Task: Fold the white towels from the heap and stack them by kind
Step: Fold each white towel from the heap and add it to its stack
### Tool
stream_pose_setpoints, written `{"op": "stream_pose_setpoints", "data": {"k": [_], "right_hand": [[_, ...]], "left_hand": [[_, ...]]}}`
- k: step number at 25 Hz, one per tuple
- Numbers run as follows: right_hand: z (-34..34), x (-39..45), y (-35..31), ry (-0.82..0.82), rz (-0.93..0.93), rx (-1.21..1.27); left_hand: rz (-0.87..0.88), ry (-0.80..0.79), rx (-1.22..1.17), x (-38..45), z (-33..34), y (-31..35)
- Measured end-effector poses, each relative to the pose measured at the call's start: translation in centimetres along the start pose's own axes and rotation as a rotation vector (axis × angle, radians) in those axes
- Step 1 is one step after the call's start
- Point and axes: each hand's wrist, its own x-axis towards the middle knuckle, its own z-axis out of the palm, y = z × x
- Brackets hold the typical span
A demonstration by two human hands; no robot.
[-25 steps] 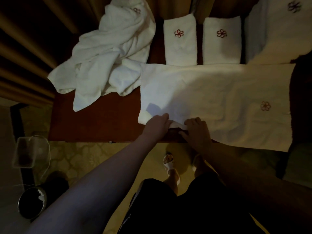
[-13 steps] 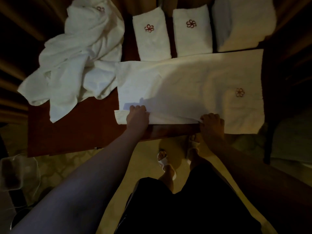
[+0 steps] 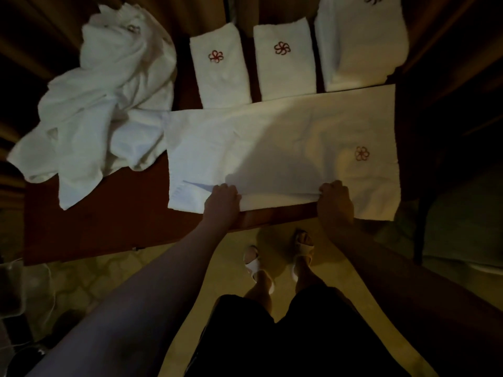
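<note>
- While both hands held its near edge, the spread towel [image 3: 285, 148] lay flat across the table [image 3: 109, 219], reaching well beyond the fingers toward the far side, with its red flower mark off to the right of the right hand.
- The heap [image 3: 103, 104] of unfolded towels sat well apart to the left of the left fingers, partly hanging over the table's left end, so plenty of work looked to remain.
- A large folded towel [image 3: 359, 47] stood at the far right, beyond the right fingers, touching the spread towel's far edge.
- Two small folded towels [image 3: 220, 66] lay side by side straight beyond the fingers, each showing a red flower; sorting by kind seemed already begun.
- The left hand [image 3: 221, 198] had its fingers curled over the near hem, pinching it, with a lifted fold running between the two hands.
- The right hand [image 3: 336, 200] gripped the same hem further right, fingers bent round the cloth; how many layers each hand held could not be told.
- The step in hand appeared to be the first lengthwise fold of this towel.
- The next move probably called for both hands to carry the hem away together and lay it level on the far edge, without nudging the folded towels behind.
</note>
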Motion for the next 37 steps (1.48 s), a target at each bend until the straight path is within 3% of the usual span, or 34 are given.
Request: {"op": "stream_pose_setpoints", "data": {"k": [6,14,20,25,32,35,37], "right_hand": [[-2.3,-0.1,1.2,0.054,0.053,0.055],[-5.8,3.9,1.5,-0.011,-0.101,-0.019],[-6.8,10.3,0.3,-0.008,-0.278,-0.282],[-5.6,13.6,-0.1,-0.007,-0.322,-0.285],[-4.5,15.5,2.8,-0.022,-0.294,0.087],[-4.7,15.4,5.3,0.078,-0.206,0.242],[-5.2,15.8,7.6,0.113,-0.115,0.198]], "left_hand": [[-0.003,0.086,-0.05,0.2,-1.3,0.9],[-0.029,0.187,0.029,1.3,-3.1,1.1],[-0.078,0.157,0.112,5.2,-4.2,1.7],[-0.077,0.121,0.111,8.9,-4.3,1.1],[0.012,0.01,0.319,12.4,-2.5,4.0],[0.131,-0.013,0.218,14.3,-1.4,7.9],[0.206,-0.054,0.147,15.5,-0.7,11.1]]}}
